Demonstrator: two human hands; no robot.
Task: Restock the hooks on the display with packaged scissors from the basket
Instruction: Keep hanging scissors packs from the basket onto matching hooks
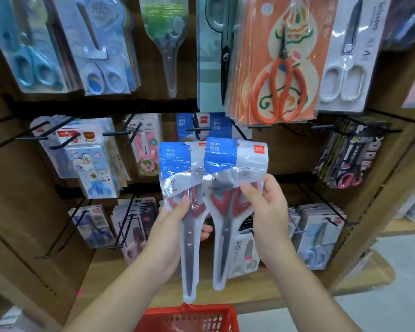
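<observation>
Scissors: two packs, both out of the basket (189,317) and held up in front of the display. Left hand (170,219) grips the left pack (185,188) at the handles. Right hand (266,207) pinches the right pack (233,178) at its handle end, thumb on the front.

Both packs are upright: header cards up, blades down, long axis vertical. The right pack's edge overlaps the left's.

The hook (197,130) is above and behind the headers and points out toward the person. Matching hung packs (219,125) are already on it. It sits over the seam between the two headers, slightly to the left pack's side.

My read: the left hand is nearer. The move is up and forward, hang hole onto the tip. Hole alignment is the risk, since the holes are tiny from here.
</observation>
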